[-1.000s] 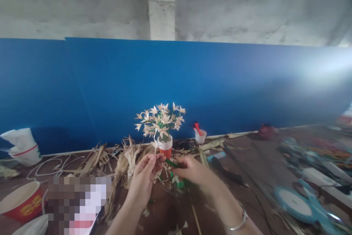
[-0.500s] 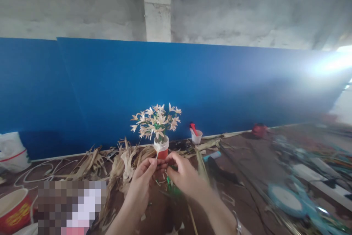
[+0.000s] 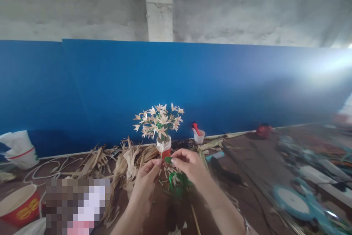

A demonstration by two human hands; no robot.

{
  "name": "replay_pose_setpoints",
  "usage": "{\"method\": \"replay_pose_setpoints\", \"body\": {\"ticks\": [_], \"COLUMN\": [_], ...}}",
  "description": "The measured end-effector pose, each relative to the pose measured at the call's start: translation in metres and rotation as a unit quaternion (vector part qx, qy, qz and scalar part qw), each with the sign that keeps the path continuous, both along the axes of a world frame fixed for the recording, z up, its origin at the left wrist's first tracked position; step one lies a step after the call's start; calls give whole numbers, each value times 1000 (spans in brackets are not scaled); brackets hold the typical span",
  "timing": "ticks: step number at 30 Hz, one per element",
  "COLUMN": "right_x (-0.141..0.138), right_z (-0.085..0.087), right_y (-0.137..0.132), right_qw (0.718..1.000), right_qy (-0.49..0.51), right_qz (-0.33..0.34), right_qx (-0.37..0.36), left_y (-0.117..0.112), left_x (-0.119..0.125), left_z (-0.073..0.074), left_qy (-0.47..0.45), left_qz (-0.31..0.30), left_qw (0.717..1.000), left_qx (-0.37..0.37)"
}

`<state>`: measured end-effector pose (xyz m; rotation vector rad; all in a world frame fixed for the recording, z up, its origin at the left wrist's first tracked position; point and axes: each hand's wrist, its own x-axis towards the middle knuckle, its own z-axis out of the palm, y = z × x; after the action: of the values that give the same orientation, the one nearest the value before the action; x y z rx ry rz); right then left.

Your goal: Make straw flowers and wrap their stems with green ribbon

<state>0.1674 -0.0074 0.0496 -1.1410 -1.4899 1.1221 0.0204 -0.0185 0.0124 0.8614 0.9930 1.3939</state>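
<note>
Nearest, left hand [image 3: 145,185]: fingertips pinched together, gripped item too small to identify. Just beside, right hand [image 3: 189,165]: thumb and forefinger closed on green strip [image 3: 168,160], above green tape bundle [image 3: 178,183] on table [image 3: 247,165]. Behind: red cup [image 3: 164,147] of straw flowers [image 3: 159,119], dried husks [image 3: 129,156] alongside. Farthest: blue panel [image 3: 220,81].
</note>
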Motion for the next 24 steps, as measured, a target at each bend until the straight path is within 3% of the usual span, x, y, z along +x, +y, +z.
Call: {"method": "replay_pose_setpoints", "body": {"ticks": [4, 12, 24], "right_x": [-2, -4, -4], "right_z": [2, 5, 7], "right_y": [-2, -3, -2], "right_qw": [1000, 1000, 1000], "right_qy": [7, -11, -18], "right_qz": [4, -8, -11], "right_qx": [4, -20, -20], "left_y": [-2, -5, -8], "left_x": [4, 6, 12], "left_z": [3, 1, 9], "left_qy": [22, 51, 53], "left_qz": [-17, -50, -44], "left_qw": [999, 997, 997], "left_qx": [-35, -27, -19]}}
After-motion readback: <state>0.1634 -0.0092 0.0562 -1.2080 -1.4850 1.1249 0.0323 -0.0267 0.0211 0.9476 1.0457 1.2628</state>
